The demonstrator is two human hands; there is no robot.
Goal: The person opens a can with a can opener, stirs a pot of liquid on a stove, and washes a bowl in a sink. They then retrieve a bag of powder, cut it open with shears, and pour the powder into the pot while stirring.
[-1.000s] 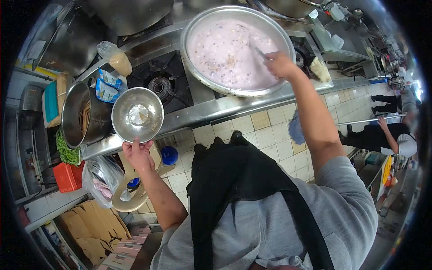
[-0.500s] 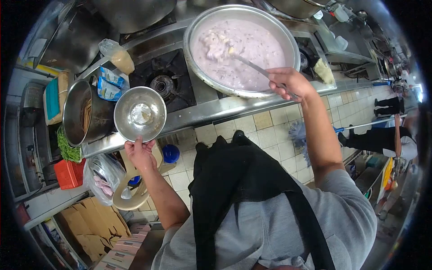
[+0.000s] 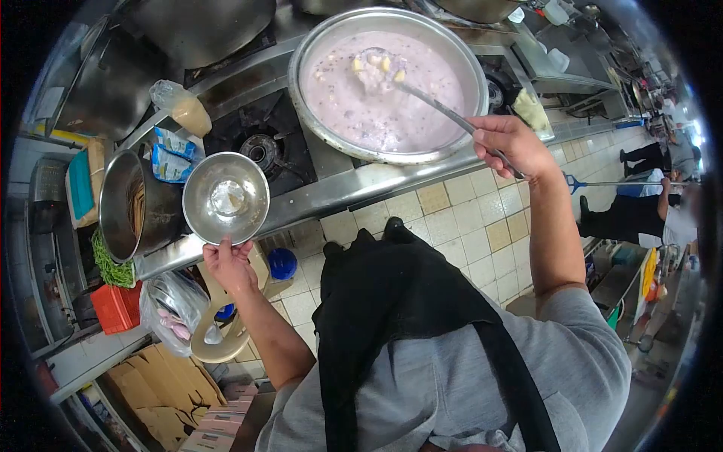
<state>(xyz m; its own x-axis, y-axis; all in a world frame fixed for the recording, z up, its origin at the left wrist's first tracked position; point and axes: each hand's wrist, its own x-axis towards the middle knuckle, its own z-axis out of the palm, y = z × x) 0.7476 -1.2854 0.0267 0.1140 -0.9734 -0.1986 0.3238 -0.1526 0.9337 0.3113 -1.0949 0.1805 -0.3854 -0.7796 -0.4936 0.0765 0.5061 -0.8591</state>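
Observation:
My right hand (image 3: 514, 147) grips the handle of a metal ladle (image 3: 444, 111). The ladle's bowl sits at the surface of a thick pale-purple mixture (image 3: 339, 98), with yellow and white chunks in it. This mixture fills a wide metal pot (image 3: 296, 113) on the stove. In my left hand (image 3: 230, 265) is the near rim of a metal mixing bowl (image 3: 199, 200), its inside wet with a small residue at the bottom. The bowl is at the stove's front edge, left of the pot.
A black gas burner (image 3: 260, 151) lies between bowl and pot. Left stand a deep pot (image 3: 162, 207) with brown sticks, blue packets (image 3: 172, 156) and a tied bag (image 3: 184, 109). Green vegetables (image 3: 109, 260) hang lower left. At right, a person (image 3: 633, 215) holds a long-handled mop.
The ladle's bowl has risen to the surface and now shows several yellow chunks. My right hand has shifted right and slightly down in view. My left hand still holds the bowl.

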